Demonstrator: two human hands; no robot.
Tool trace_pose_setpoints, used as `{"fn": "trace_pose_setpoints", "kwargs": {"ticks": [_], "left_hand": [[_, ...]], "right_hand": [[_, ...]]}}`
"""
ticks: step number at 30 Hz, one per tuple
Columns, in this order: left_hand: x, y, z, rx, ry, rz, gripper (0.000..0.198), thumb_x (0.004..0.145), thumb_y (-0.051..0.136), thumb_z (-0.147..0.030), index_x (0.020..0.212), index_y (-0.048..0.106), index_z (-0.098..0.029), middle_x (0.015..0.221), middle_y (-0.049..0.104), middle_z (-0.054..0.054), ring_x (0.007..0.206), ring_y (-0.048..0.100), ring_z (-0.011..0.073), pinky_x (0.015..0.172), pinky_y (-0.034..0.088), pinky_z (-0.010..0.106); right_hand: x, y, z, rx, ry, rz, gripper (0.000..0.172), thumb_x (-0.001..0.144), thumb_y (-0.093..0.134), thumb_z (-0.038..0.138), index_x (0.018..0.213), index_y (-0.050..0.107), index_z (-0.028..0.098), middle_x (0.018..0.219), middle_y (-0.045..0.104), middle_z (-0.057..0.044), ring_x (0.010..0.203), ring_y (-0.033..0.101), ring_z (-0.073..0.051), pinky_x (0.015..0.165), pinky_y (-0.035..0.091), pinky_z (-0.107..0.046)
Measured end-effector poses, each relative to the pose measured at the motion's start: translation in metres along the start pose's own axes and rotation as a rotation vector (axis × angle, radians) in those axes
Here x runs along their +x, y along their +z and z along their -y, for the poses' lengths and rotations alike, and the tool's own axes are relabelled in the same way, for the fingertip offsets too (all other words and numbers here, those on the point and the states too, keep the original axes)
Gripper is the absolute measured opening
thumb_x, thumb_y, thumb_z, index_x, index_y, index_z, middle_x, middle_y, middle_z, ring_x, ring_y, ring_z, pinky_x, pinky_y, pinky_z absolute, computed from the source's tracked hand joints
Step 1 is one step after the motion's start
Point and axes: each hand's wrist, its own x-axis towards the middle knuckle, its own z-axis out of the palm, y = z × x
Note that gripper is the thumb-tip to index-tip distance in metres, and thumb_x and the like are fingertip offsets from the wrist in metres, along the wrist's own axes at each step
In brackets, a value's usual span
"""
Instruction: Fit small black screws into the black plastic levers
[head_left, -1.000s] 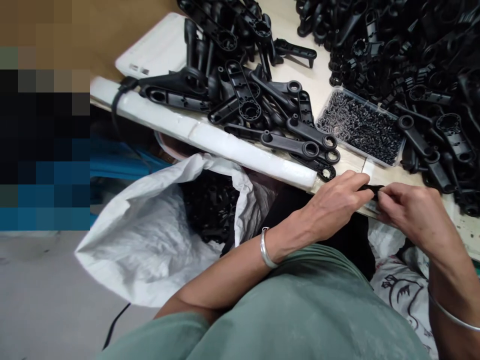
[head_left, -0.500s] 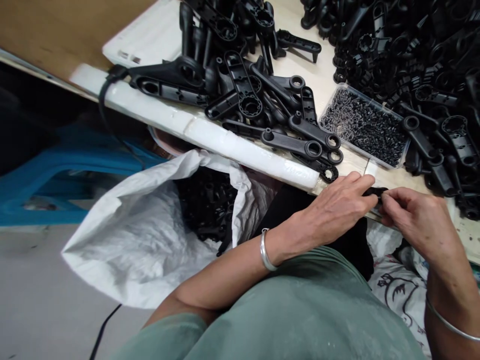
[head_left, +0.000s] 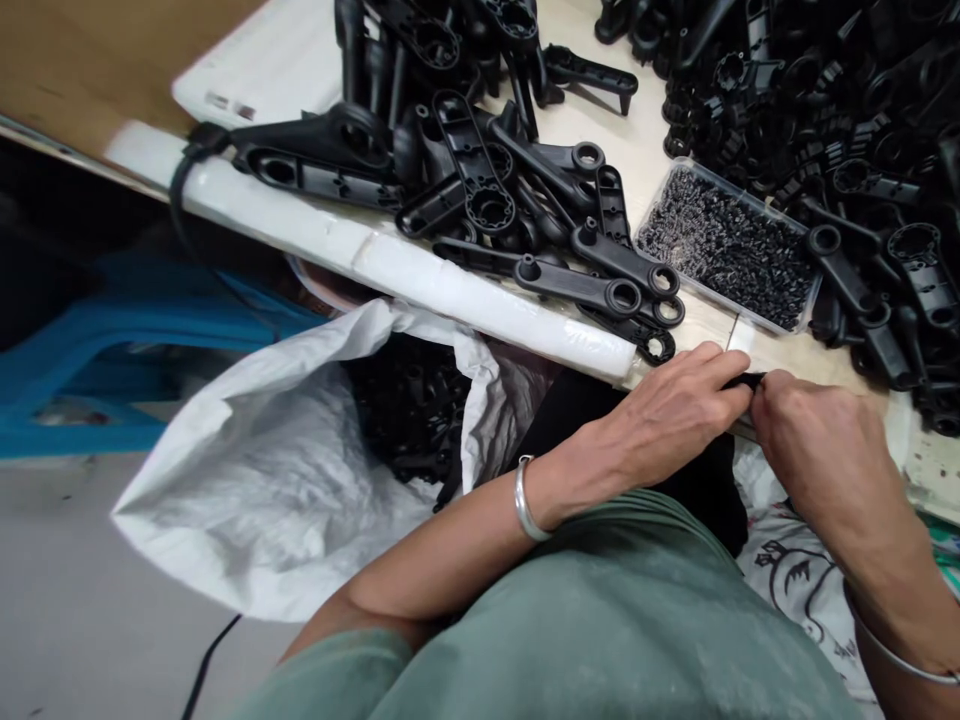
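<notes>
My left hand (head_left: 667, 410) and my right hand (head_left: 817, 445) meet at the table's near edge, both closed on one small black plastic part (head_left: 748, 381) that barely shows between the fingertips. A pile of black plastic lever arms (head_left: 517, 200) lies on the table just beyond my left hand. A clear tray of small black screws (head_left: 724, 245) sits behind my hands. Each wrist wears a silver bangle.
A larger heap of black parts (head_left: 840, 110) fills the table's far right. A white foam roll (head_left: 420, 275) lines the table edge. An open white sack (head_left: 300, 450) holding black parts stands below the table at left, beside a blue stool (head_left: 112, 350).
My right hand has closed tighter against the left over the small part, hiding more of it. The view has shifted slightly to the right.
</notes>
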Motion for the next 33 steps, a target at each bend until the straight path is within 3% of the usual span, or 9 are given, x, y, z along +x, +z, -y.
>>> {"fn": "trace_pose_setpoints", "kwargs": {"ticks": [5, 9, 14, 18, 23, 28, 33], "left_hand": [[-0.002, 0.004, 0.004, -0.042, -0.03, -0.06, 0.035, 0.099, 0.032, -0.002, 0.093, 0.065, -0.013, 0.11, 0.063, 0.01, 0.103, 0.055, 0.018, 0.095, 0.049, 0.028], [-0.001, 0.005, 0.003, -0.026, -0.029, -0.04, 0.035, 0.099, 0.033, -0.003, 0.092, 0.065, -0.013, 0.11, 0.063, 0.01, 0.103, 0.054, 0.019, 0.093, 0.049, 0.029], [0.0, 0.01, 0.005, -0.038, -0.001, -0.046, 0.031, 0.097, 0.038, -0.002, 0.095, 0.067, -0.013, 0.111, 0.064, 0.01, 0.102, 0.053, 0.0192, 0.091, 0.051, 0.03], [-0.001, 0.011, 0.008, -0.039, 0.014, -0.027, 0.029, 0.094, 0.041, 0.0, 0.098, 0.067, -0.012, 0.113, 0.063, 0.009, 0.101, 0.052, 0.0189, 0.092, 0.049, 0.028], [0.0, 0.004, 0.005, 0.039, 0.024, 0.02, 0.03, 0.096, 0.041, -0.001, 0.102, 0.067, -0.014, 0.115, 0.061, 0.01, 0.101, 0.05, 0.0199, 0.092, 0.047, 0.03], [0.003, -0.005, -0.001, 0.132, 0.041, 0.067, 0.026, 0.101, 0.04, -0.01, 0.102, 0.065, -0.013, 0.11, 0.06, 0.011, 0.098, 0.05, 0.0215, 0.085, 0.046, 0.033], [0.007, -0.012, -0.004, 0.171, 0.042, 0.134, 0.026, 0.102, 0.039, -0.012, 0.098, 0.064, -0.013, 0.106, 0.06, 0.011, 0.092, 0.051, 0.0218, 0.08, 0.045, 0.034]], "right_hand": [[-0.002, -0.002, 0.005, -0.076, -0.001, -0.035, 0.028, 0.086, 0.037, 0.0, 0.084, 0.061, 0.013, 0.064, 0.066, -0.014, 0.052, 0.064, -0.024, 0.047, 0.027, -0.029], [-0.001, 0.006, -0.003, -0.018, -0.038, -0.007, 0.021, 0.085, 0.044, 0.002, 0.084, 0.061, 0.014, 0.063, 0.066, -0.011, 0.055, 0.064, -0.024, 0.048, 0.029, -0.03], [-0.004, -0.002, 0.011, -0.077, 0.028, -0.091, 0.031, 0.084, 0.035, -0.003, 0.082, 0.063, 0.012, 0.064, 0.065, -0.013, 0.049, 0.061, -0.02, 0.046, 0.026, -0.028], [-0.004, -0.001, 0.007, -0.049, -0.037, -0.087, 0.032, 0.084, 0.035, -0.004, 0.084, 0.062, 0.012, 0.066, 0.066, -0.013, 0.05, 0.061, -0.021, 0.047, 0.025, -0.029], [0.003, 0.021, -0.025, 0.201, -0.123, -0.103, 0.019, 0.087, 0.044, 0.007, 0.076, 0.058, 0.017, 0.058, 0.06, -0.006, 0.049, 0.055, -0.018, 0.051, 0.026, -0.029], [0.009, 0.028, -0.04, 0.521, -0.123, -0.109, 0.027, 0.09, 0.044, 0.023, 0.064, 0.051, 0.021, 0.053, 0.054, -0.001, 0.048, 0.048, -0.013, 0.055, 0.029, -0.028], [0.018, 0.028, -0.05, 0.759, -0.117, 0.034, 0.028, 0.085, 0.047, 0.025, 0.058, 0.052, 0.021, 0.049, 0.055, 0.001, 0.046, 0.047, -0.011, 0.054, 0.031, -0.027]]}}
